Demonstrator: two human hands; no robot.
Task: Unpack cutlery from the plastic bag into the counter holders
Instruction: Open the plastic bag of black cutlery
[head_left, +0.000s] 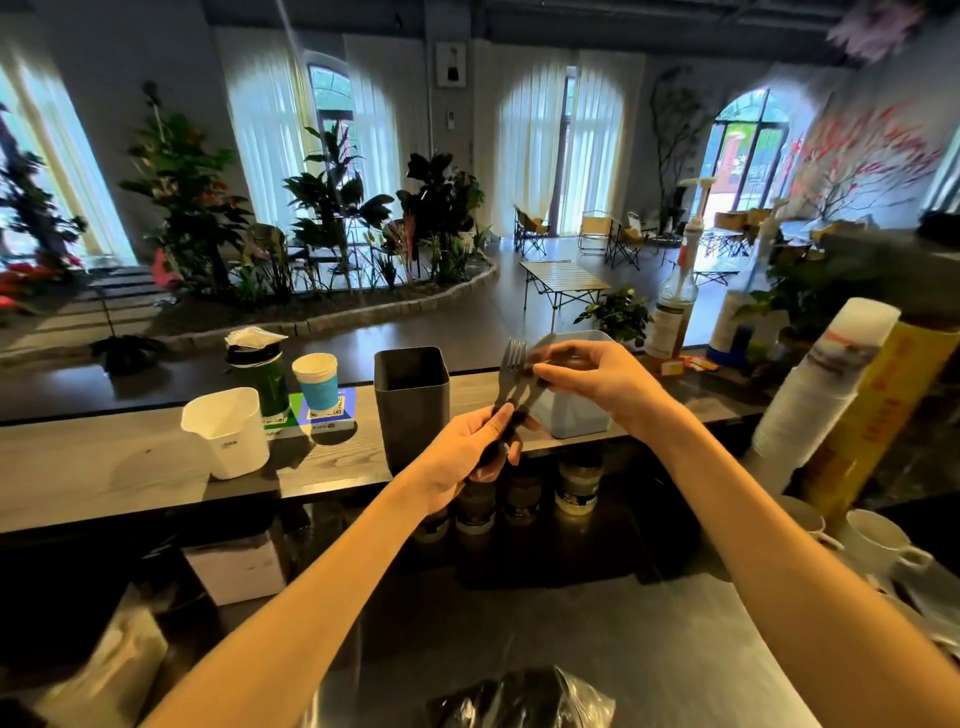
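My left hand (470, 451) grips the handles of a small bunch of dark plastic cutlery (511, 387), forks upward, above the counter ledge. My right hand (597, 379) pinches the top of one piece in that bunch, near the fork tines. Just left of the bunch stands a dark square holder (411, 402). Behind my hands a light blue-grey holder (571, 415) is partly hidden. The clear plastic bag (524, 699) with dark cutlery inside lies at the bottom edge on the steel worktop.
On the wooden ledge (104, 467) stand a white jug (227, 431), a blue-sleeved paper cup (317, 379) and a green bottle (260, 374). Syrup pump bottles (675, 306), a cup stack (821, 389) and white mugs (872, 540) crowd the right. Jars (519, 493) sit under the ledge.
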